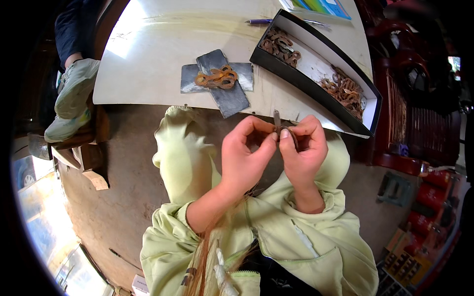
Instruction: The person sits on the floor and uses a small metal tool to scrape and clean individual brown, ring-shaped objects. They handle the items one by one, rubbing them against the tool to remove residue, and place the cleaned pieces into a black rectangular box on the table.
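Note:
My left hand point(246, 151) and my right hand point(305, 148) meet just off the table's near edge, above my lap. Thumbs and fingertips of both pinch a small dark brown piece point(277, 119), probably rusty metal. Its narrow end points up between the fingers, and a curved part shows by my right thumb; the rest is hidden. On the table ahead lie two dark grey flat strips point(229, 100), crossed one over the other. Several rust-orange looped metal pieces point(218, 78) rest on the crossing.
A black open box point(296, 79) with white inside holds two piles of rusty pieces, one left point(279, 46), one right point(344, 92). Beyond are a purple pen point(259, 21) and a booklet point(318, 7) on the pale table point(148, 81). Another person's shoes point(76, 88) are at left.

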`<state>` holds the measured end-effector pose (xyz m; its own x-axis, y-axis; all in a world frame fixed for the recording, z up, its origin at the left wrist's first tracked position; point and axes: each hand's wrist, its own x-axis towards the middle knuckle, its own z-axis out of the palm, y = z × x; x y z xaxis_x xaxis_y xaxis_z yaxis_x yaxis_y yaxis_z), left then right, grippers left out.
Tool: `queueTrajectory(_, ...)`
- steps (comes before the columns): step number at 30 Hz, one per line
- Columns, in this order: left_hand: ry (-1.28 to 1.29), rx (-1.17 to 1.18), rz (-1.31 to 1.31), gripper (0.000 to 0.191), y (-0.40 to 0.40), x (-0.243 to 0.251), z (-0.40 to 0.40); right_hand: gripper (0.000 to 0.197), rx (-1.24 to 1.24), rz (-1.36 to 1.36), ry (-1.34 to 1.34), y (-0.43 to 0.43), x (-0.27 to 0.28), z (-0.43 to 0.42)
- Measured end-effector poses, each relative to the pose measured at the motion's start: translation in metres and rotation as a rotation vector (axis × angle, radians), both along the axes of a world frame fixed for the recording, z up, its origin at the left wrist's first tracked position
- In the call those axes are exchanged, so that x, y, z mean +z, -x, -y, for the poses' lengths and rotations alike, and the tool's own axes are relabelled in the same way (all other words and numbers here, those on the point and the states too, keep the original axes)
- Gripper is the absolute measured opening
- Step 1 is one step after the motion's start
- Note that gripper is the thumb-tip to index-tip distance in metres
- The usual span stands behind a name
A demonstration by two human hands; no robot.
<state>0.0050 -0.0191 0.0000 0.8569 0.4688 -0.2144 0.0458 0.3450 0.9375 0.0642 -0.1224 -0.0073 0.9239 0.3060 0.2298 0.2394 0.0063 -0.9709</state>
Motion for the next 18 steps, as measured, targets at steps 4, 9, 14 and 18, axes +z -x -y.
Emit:
queueTrajectory(4, 0.078, 0.04, -0.01, 0.006, -0.002, 0.002, 0.0, 0.017, -0.006, 0.02, 0.024, -0.001, -0.001, 0.001)
queueTrajectory(9, 0.101, 0.079, -0.014, 0.007, -0.002, 0.003, 0.0, 0.018, -0.002, -0.001, 0.038, -0.001, 0.0, 0.001)
queueTrajectory(14, -0.007, 0.003, 0.005, 0.005, -0.001, 0.006, 0.0, 0.017, -0.009, 0.092, 0.042, -0.002, -0.001, 0.001)
queueTrajectory(18, 0.046, 0.02, 0.023, 0.006, 0.002, 0.004, -0.001, 0.018, -0.018, 0.032, -0.007, 0.003, -0.005, -0.001)
